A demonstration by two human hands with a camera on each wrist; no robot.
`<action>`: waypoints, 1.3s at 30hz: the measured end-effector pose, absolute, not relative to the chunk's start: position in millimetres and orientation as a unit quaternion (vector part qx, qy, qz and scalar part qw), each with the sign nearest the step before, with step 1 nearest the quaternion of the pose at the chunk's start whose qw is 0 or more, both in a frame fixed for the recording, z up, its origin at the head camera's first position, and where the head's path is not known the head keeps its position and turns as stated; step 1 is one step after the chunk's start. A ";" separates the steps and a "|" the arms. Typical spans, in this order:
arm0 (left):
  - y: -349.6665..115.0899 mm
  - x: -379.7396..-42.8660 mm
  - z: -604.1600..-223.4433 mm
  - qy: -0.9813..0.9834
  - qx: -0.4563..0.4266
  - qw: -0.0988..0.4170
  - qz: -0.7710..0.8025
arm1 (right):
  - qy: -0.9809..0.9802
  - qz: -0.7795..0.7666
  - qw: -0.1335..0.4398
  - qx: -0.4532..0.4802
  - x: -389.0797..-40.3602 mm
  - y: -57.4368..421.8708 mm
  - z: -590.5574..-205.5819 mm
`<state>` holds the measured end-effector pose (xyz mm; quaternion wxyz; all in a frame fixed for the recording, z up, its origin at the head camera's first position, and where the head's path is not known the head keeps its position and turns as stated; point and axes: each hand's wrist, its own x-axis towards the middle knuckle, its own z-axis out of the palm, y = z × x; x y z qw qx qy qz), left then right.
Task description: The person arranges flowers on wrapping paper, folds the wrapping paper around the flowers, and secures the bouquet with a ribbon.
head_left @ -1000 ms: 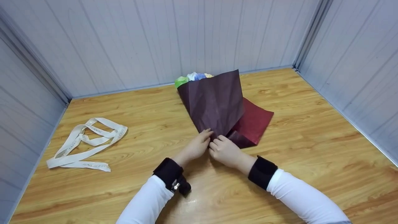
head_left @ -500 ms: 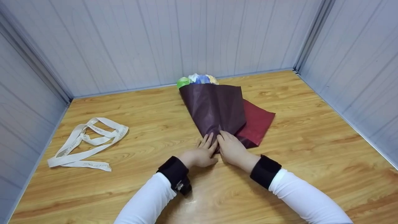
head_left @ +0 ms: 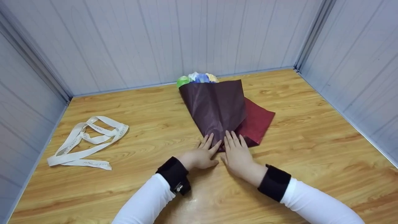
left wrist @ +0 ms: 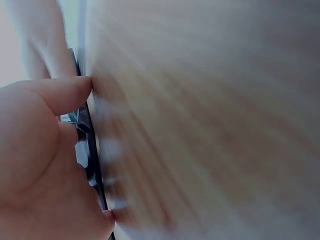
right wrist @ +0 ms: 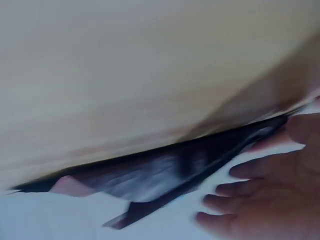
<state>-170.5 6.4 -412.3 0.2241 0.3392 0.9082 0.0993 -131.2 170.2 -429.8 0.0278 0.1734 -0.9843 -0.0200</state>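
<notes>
A bouquet wrapped in dark plum paper (head_left: 214, 105) lies on the wooden table, narrow end toward me. Green, white, blue and cream flower heads (head_left: 202, 77) peek out of its far end. A flap with a red inner face (head_left: 258, 121) spreads out to the right. My left hand (head_left: 202, 155) rests spread on the left of the narrow end, fingers straight. Beside it, my right hand (head_left: 239, 157) reaches over the lower right of the wrap with straight fingers. In the right wrist view, the right hand's fingers (right wrist: 235, 195) stand apart from the paper's folded edge (right wrist: 155, 172).
A loose white ribbon with printed lettering (head_left: 90, 140) lies in loops on the left of the table (head_left: 149, 124). Pale panelled walls (head_left: 130, 46) close off the back and both sides.
The raised paper flap has come down over the bouquet and been flattened. Both hands have gone from gripping the narrow end to straight fingers; the right hand has shifted right.
</notes>
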 end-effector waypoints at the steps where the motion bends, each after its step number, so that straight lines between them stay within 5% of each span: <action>1: 6.2 -170.1 -411.6 0.908 0.341 0.220 0.101 | -0.985 -0.014 0.013 0.169 -127.8 169.2 -429.4; 8: 6.5 -166.1 -409.7 0.909 0.349 0.209 0.093 | -0.979 0.067 -0.140 0.128 -132.0 176.0 -423.3; 13: 5.7 -165.3 -410.9 0.908 0.350 0.214 0.088 | -0.968 0.085 -0.191 0.140 -139.6 182.3 -421.9; 25: 15.4 -157.9 -411.0 0.897 0.374 0.234 0.025 | -0.982 -0.001 -0.133 0.137 -129.2 177.2 -417.5; 32: 16.9 -150.2 -405.7 0.898 0.357 0.256 0.025 | -0.961 -0.023 0.150 0.230 -134.7 174.5 -418.0; 35: 17.0 -147.6 -404.6 0.899 0.357 0.253 0.022 | -0.963 -0.026 0.127 0.237 -138.5 172.4 -417.4; 39: 16.7 -141.1 -402.9 0.900 0.359 0.246 0.012 | -0.977 -0.004 -0.001 0.214 -141.2 173.5 -417.1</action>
